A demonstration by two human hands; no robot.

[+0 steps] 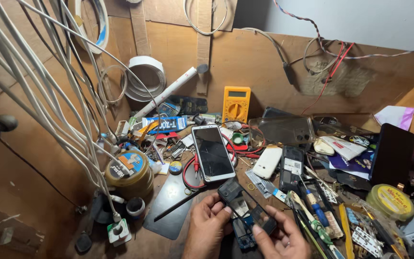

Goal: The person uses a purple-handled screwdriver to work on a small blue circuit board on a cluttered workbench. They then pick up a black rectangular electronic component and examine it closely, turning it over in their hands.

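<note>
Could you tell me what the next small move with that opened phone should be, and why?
Probably lift the dark panel a little further off the opened phone, slowly. The left hand pinches the panel's near edge and the right hand steadies its far end, so it already sits tilted above the blue circuit board. Whether anything joins the two is hidden, hence gently.

A yellow multimeter (pixel 236 104) stands behind a white cracked-screen phone (pixel 212 153) on the cluttered bench.

Both hands, left (pixel 207 223) & right (pixel 279 240), grip opened phone (pixel 245 207) w/ fingers, near cracked smartphone (pixel 212 152).
</note>
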